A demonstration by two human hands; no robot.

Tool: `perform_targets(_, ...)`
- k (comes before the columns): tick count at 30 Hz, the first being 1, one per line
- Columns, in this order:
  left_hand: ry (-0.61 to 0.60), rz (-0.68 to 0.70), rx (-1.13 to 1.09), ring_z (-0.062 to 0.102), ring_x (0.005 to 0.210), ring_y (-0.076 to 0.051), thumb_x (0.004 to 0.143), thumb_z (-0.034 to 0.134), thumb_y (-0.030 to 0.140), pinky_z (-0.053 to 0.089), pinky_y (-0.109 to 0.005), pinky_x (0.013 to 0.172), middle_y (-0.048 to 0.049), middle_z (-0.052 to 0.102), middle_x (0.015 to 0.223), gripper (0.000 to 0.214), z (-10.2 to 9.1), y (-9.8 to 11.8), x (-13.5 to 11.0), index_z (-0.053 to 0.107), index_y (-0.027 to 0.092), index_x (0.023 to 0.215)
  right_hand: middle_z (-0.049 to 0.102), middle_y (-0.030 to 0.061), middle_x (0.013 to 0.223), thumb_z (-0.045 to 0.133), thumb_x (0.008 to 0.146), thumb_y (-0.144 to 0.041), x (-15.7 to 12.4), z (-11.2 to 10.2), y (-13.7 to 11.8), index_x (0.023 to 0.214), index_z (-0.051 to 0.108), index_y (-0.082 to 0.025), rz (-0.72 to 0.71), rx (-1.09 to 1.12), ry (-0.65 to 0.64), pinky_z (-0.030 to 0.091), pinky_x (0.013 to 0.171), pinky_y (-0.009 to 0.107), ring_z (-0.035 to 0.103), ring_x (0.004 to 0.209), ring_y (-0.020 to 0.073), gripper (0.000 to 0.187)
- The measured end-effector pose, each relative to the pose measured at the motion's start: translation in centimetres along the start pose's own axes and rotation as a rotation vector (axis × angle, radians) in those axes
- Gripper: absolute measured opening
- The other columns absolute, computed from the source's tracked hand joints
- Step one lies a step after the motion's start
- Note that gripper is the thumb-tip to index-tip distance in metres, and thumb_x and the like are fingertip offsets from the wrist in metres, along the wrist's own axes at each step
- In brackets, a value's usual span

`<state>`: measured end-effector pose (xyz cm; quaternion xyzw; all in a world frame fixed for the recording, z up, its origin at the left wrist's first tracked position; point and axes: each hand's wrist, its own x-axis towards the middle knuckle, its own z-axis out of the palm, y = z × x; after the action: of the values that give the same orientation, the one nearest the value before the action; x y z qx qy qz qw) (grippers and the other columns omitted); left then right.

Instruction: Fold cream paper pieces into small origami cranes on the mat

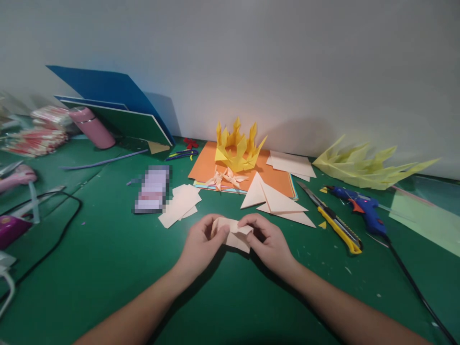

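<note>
Between my two hands is a small piece of pale peach paper (237,239), partly folded along its top. My left hand (203,239) pinches its left end, thumb on the near face. My right hand (268,237) grips the upper right corner between thumb and fingers. Just beyond lie folded peach paper triangles (268,194) and, to the left, several peach paper slips (181,203). Small folded peach paper pieces (226,178) rest on a stack of coloured paper (203,165), in front of a yellow folded-paper crown (239,153).
On the right lie a yellow utility knife (338,225) with its blade out, a blue glue gun (362,206) with a cord, and a pale yellow paper piece (373,165). To the left are a blurred-out phone (153,189), a pink bottle (93,127), scissors (183,154) and leaning boards (122,122).
</note>
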<state>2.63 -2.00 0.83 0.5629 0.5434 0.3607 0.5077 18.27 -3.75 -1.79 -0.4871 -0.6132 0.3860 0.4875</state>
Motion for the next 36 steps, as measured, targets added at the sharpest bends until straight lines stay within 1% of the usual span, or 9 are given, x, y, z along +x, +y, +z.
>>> perform_targets(2, -0.006, 0.015, 0.021, 0.043, 0.051, -0.01, 0.07, 0.057, 0.034, 0.036, -0.021, 0.05, 0.0057, 0.048, 0.056, 0.017, 0.1, 0.0, 0.0, 0.058, 0.018, 0.076, 0.061, 0.0014, 0.074, 0.054, 0.078, -0.027, 0.0, 0.1, 0.0, 0.079, 0.058, -0.021, 0.014, 0.021, 0.016, 0.044, 0.053, 0.023, 0.056, 0.063, 0.0139, 0.007)
perform_targets(5, -0.011, 0.033, 0.068, 0.042, 0.052, -0.01, 0.072, 0.056, 0.033, 0.036, -0.021, 0.05, 0.0055, 0.048, 0.056, 0.017, 0.1, -0.2, -0.1, 0.06, 0.018, 0.077, 0.064, 0.0039, 0.08, 0.055, 0.078, -0.03, 0.1, 0.4, 0.0, 0.079, 0.057, -0.021, 0.04, 0.102, 0.037, 0.048, 0.062, 0.026, 0.06, 0.076, 0.0174, 0.009)
perform_targets(7, -0.02, 0.039, 0.094, 0.043, 0.053, -0.011, 0.073, 0.056, 0.033, 0.036, -0.021, 0.051, 0.0048, 0.05, 0.058, 0.017, 0.1, -0.4, -0.2, 0.06, 0.017, 0.079, 0.065, 0.005, 0.083, 0.056, 0.078, -0.032, 0.1, 0.5, 0.0, 0.078, 0.057, -0.02, 0.073, 0.159, 0.045, 0.048, 0.065, 0.028, 0.06, 0.079, 0.018, 0.012)
perform_targets(12, -0.041, 0.06, 0.126, 0.044, 0.057, -0.012, 0.075, 0.056, 0.034, 0.036, -0.021, 0.052, 0.0034, 0.052, 0.062, 0.018, 0.2, -0.7, -0.3, 0.061, 0.018, 0.082, 0.064, 0.0036, 0.075, 0.06, 0.075, -0.036, 0.0, 0.8, -0.1, 0.075, 0.056, -0.02, 0.157, 0.206, 0.084, 0.048, 0.062, 0.027, 0.06, 0.069, 0.0159, 0.017)
perform_targets(17, -0.06, 0.055, 0.101, 0.046, 0.059, -0.013, 0.077, 0.056, 0.039, 0.036, -0.022, 0.052, 0.0015, 0.055, 0.065, 0.023, 0.4, -0.6, -0.5, 0.062, 0.017, 0.083, 0.062, 0.0009, 0.067, 0.061, 0.074, -0.036, -0.1, 1.0, -0.2, 0.072, 0.056, -0.02, 0.171, 0.189, 0.143, 0.048, 0.057, 0.025, 0.057, 0.059, 0.0136, 0.017)
perform_targets(20, -0.067, 0.053, 0.092, 0.048, 0.06, -0.013, 0.075, 0.058, 0.042, 0.037, -0.022, 0.053, 0.0009, 0.057, 0.066, 0.025, 0.4, -0.6, -0.6, 0.063, 0.018, 0.083, 0.063, 0.001, 0.066, 0.062, 0.073, -0.036, -0.2, 1.0, -0.3, 0.071, 0.056, -0.02, 0.163, 0.179, 0.167, 0.049, 0.056, 0.025, 0.058, 0.06, 0.0143, 0.018)
perform_targets(29, -0.049, 0.072, 0.162, 0.049, 0.059, -0.014, 0.076, 0.058, 0.039, 0.037, -0.022, 0.053, 0.0009, 0.059, 0.064, 0.023, 0.4, -0.7, -0.6, 0.063, 0.018, 0.081, 0.064, 0.0012, 0.067, 0.062, 0.073, -0.034, -0.3, 1.2, -0.2, 0.072, 0.057, -0.02, 0.16, 0.157, 0.191, 0.049, 0.055, 0.025, 0.06, 0.061, 0.0147, 0.016)
perform_targets(36, -0.041, 0.059, 0.124, 0.05, 0.059, -0.014, 0.074, 0.06, 0.039, 0.037, -0.023, 0.053, 0.0014, 0.057, 0.061, 0.022, 0.4, -0.4, -0.6, 0.063, 0.018, 0.079, 0.062, 0.0009, 0.066, 0.061, 0.074, -0.035, -0.4, 1.3, -0.4, 0.072, 0.056, -0.02, 0.141, 0.129, 0.199, 0.047, 0.053, 0.024, 0.059, 0.06, 0.0145, 0.017)
